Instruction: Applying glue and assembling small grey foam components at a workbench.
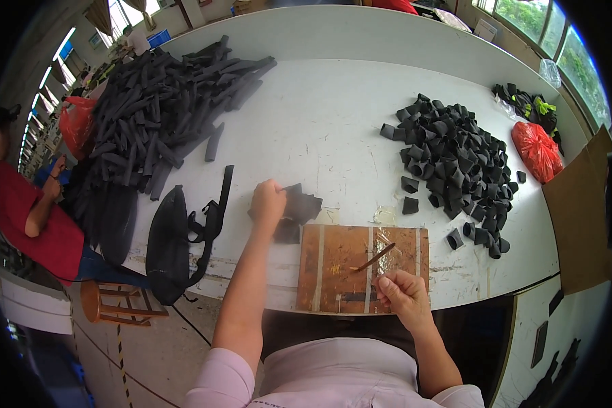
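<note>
The person's left hand (268, 200) is at a loose cluster of flat, dark grey, fabric-like pieces (300, 209) on the white counter (319, 122), just beyond the worn brown wooden board (340, 255); blur hides whether that grip is pinching one. Since the pieces overlap, two could come up together, or a neighbour could be dragged askew. The right hand (402, 296) is over the board's near right part, its thumb and fingertips drawn together, though I cannot tell whether anything thin is between them. Near them, a slim, dark brown stick (374, 258) slants above the board; a careless knuckle might knock it aside. To the right, the heap of curled black pieces (449, 156) looks loosely stacked, so a sleeve or elbow brushing its near edge could scatter some toward the counter's front.
</note>
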### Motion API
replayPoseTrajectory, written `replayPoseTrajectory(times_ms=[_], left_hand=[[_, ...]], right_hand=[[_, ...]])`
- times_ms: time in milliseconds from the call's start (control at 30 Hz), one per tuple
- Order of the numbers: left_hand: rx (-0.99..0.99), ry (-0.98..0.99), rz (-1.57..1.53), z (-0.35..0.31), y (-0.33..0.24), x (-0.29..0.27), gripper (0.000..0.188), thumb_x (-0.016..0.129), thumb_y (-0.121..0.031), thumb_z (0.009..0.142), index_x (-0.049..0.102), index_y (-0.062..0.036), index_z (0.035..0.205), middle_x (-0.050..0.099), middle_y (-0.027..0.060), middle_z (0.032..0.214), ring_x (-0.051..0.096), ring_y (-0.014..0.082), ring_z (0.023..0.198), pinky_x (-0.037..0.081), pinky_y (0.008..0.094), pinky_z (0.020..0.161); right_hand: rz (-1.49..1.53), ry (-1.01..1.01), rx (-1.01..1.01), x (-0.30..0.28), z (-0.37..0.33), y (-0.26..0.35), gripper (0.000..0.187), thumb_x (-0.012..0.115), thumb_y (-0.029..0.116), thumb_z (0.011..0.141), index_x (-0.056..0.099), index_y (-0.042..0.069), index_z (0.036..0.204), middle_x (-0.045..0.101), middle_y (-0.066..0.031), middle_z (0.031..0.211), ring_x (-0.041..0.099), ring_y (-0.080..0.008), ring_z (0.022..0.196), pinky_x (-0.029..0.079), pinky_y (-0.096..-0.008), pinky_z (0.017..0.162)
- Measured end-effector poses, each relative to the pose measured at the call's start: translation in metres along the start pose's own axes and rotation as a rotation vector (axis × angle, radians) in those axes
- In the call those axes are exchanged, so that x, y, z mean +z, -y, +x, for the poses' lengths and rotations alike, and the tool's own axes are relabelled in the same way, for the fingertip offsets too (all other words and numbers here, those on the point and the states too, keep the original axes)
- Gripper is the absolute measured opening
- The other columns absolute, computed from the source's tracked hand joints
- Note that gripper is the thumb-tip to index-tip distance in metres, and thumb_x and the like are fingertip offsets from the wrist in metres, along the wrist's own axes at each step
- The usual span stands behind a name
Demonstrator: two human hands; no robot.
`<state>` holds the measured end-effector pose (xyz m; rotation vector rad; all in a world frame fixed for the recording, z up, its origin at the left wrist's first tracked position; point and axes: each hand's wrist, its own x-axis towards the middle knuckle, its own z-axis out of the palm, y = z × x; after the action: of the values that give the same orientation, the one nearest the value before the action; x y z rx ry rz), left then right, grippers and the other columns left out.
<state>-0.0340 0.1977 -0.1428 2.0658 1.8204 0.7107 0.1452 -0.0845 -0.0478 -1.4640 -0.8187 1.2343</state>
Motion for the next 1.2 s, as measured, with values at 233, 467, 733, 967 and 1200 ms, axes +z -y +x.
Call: replayPoseTrajectory(times_ms=[233,467,733,967,1200], left_hand=[[0.037,-0.295,-0.615,-0.03,-0.03,-0.036,0.01,0.062,-0.005,0.071,0.057,0.0006,0.077,0.059,0.0059,0.065,0.055,0.0124,0.056,0.044,0.0257,0.054],[-0.391,0.338,-1.564,-0.159,-0.09,-0.1,0.01,0.057,0.001,0.077,0.052,-0.0021,0.086,0.058,0.0069,0.072,0.055,0.0133,0.056,0.042,0.0231,0.05],[-0.439,0.806,-1.879,-0.204,-0.11,-0.105,0.018,0.056,-0.01,0.081,0.05,-0.0009,0.095,0.057,0.009,0.077,0.057,0.0153,0.065,0.045,0.0249,0.057],[-0.381,1.053,-1.624,-0.188,-0.107,-0.102,0.017,0.058,-0.01,0.08,0.053,0.0017,0.091,0.059,0.0081,0.073,0.057,0.0142,0.058,0.046,0.0233,0.053],[-0.235,0.905,-1.218,-0.188,-0.109,-0.105,0.009,0.058,-0.002,0.076,0.056,0.0023,0.083,0.06,0.006,0.069,0.056,0.009,0.055,0.045,0.0195,0.05]], right_hand=[[-0.173,0.078,-0.067,0.013,-0.011,-0.011,0.015,0.056,0.012,0.084,0.06,-0.002,0.082,0.056,-0.0061,0.061,0.053,-0.0108,0.055,0.042,-0.0253,0.05],[-0.33,-0.118,-0.49,0.042,-0.006,0.014,0.028,0.059,0.014,0.082,0.051,-0.002,0.103,0.056,-0.0127,0.077,0.058,-0.0192,0.066,0.047,-0.0285,0.057],[0.63,0.209,0.065,0.015,-0.008,0.013,0.018,0.059,0.015,0.083,0.058,-0.002,0.09,0.061,-0.0064,0.078,0.056,-0.0106,0.068,0.047,-0.0239,0.063],[0.697,0.375,0.134,0.003,-0.012,0.011,0.024,0.062,0.016,0.08,0.058,-0.003,0.094,0.061,-0.0087,0.083,0.058,-0.0135,0.075,0.047,-0.0251,0.069],[0.14,0.201,-0.007,0.004,-0.014,0.013,0.022,0.061,0.014,0.08,0.057,-0.003,0.093,0.06,-0.0093,0.074,0.057,-0.0149,0.068,0.046,-0.0281,0.061]])
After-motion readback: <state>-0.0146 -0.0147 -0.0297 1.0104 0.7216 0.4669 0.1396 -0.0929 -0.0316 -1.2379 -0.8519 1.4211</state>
